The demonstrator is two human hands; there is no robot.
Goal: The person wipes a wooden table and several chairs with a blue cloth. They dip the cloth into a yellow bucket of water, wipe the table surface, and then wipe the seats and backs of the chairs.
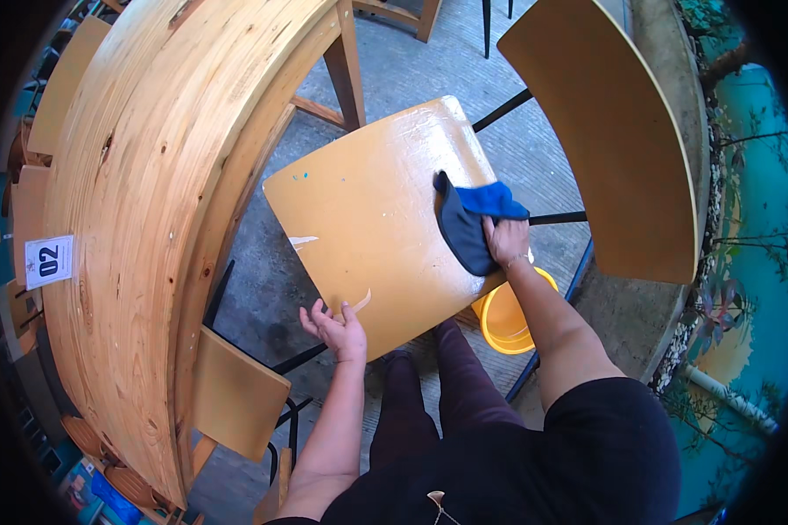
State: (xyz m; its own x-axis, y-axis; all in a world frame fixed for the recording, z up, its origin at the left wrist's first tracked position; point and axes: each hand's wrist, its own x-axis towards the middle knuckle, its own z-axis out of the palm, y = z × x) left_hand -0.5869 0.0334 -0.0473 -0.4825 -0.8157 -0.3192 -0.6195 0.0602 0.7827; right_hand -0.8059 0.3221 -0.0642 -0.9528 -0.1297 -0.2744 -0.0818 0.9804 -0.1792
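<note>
A wooden chair seat (368,230) with a few chips in its finish lies before me, wet and shiny on its right side. My right hand (507,239) presses a blue and dark grey cloth (469,226) onto the seat near its right edge; the fingertips are partly hidden by the cloth. My left hand (335,328) is at the near left edge of the seat, its fingers apart and curled slightly up, with nothing in them. The curved chair backrest (620,144) stands to the right, joined by black metal bars.
A long wooden table (144,170) with a numbered card (49,261) runs along the left. A yellow bucket (509,318) stands on the floor below my right forearm. Another chair seat (240,394) is at the lower left. A concrete kerb and plants border the right.
</note>
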